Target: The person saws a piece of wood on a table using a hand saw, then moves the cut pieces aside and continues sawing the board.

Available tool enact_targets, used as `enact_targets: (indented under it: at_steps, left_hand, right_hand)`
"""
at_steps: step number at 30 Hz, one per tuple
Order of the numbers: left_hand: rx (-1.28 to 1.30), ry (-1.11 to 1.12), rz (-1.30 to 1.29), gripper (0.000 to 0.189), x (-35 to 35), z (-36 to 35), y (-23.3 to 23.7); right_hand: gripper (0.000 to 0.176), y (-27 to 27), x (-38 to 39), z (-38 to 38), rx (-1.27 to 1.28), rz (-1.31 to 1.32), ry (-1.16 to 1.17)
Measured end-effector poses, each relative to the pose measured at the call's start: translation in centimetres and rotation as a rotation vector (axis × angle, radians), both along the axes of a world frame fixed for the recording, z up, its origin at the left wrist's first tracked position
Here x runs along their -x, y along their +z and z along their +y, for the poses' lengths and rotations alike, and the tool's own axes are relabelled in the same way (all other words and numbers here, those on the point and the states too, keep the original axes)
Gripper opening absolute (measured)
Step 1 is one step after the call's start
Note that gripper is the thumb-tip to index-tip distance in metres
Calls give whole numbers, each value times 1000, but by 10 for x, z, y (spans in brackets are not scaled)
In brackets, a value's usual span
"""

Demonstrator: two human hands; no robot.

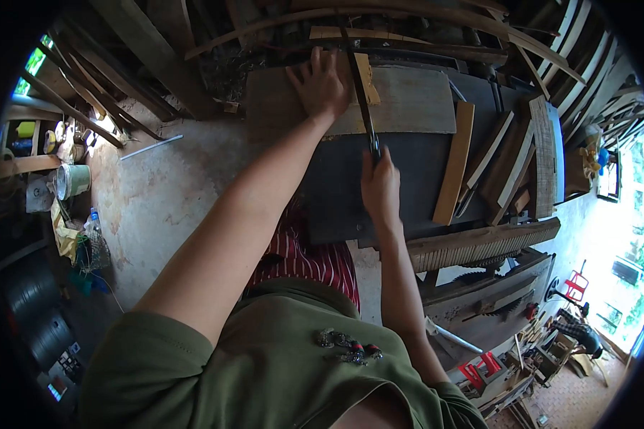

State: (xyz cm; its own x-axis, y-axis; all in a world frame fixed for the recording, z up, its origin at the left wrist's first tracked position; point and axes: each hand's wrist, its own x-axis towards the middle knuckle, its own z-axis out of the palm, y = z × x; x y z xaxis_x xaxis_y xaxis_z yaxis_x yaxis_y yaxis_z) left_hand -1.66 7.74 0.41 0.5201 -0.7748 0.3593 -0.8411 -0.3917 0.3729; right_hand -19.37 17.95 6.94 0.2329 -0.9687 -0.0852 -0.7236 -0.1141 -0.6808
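Note:
My left hand lies on a greyish wooden board with its fingers spread, pressing near the far edge. My right hand is closed round the near end of a handsaw. Its long, dark, narrow blade points away from me across the board, just right of my left hand. Its teeth are too small to make out, and my fingers hide most of the handle. Beneath the blade, a yellowish piece of wood shows at the board's far side. The board rests on a dark flat work surface.
A light wooden slat and several offcuts lie at the right of the work surface. A machine with a toothed circular blade stands nearer right. Long timbers lean at left. A bucket stands left. Another person bends down far right.

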Motion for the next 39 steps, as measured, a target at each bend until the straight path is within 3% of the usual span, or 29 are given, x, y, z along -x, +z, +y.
enact_targets:
  at_steps: [4,9,12,17,20,21,24,25,28,33,36,39]
  left_hand:
    - [26,-4,47,49,1,-2,1]
    - [-16,-5,57,48,2,2,9]
    - [5,-1,34,49,2,2,8]
    - [35,10,19,49,1,0,2]
    - [34,11,13,49,3,1,-1]
    - [16,25,7,49,1,-1,0]
    - [28,18,37,49,3,1,6]
    - [2,14,42,50,3,2,9]
    - [-5,8,49,49,3,3,11]
    - [2,17,28,52,1,2,3]
    - [2,9,12,51,2,-1,0]
    - [11,33,-5,49,2,-2,5]
  right_hand:
    - [36,14,-5,2,-50,-22,-5]
    - [37,29,63,113,-186,-11,-96]
    - [35,39,62,104,-236,-26,-77]
    - [39,1,1,7,-5,0,-12]
    - [27,3,3,16,28,-45,-44]
    - [26,15,15,35,-103,-42,-51]
    - [28,7,70,119,-25,-62,-70]
    - [28,20,81,138,-123,-60,-94]
    - [29,32,78,136,-145,-71,-102]
    - [27,10,15,38,-79,-41,-45]
    - [27,9,24,46,30,-26,-11]
    - [26,17,71,123,-130,-27,-79]
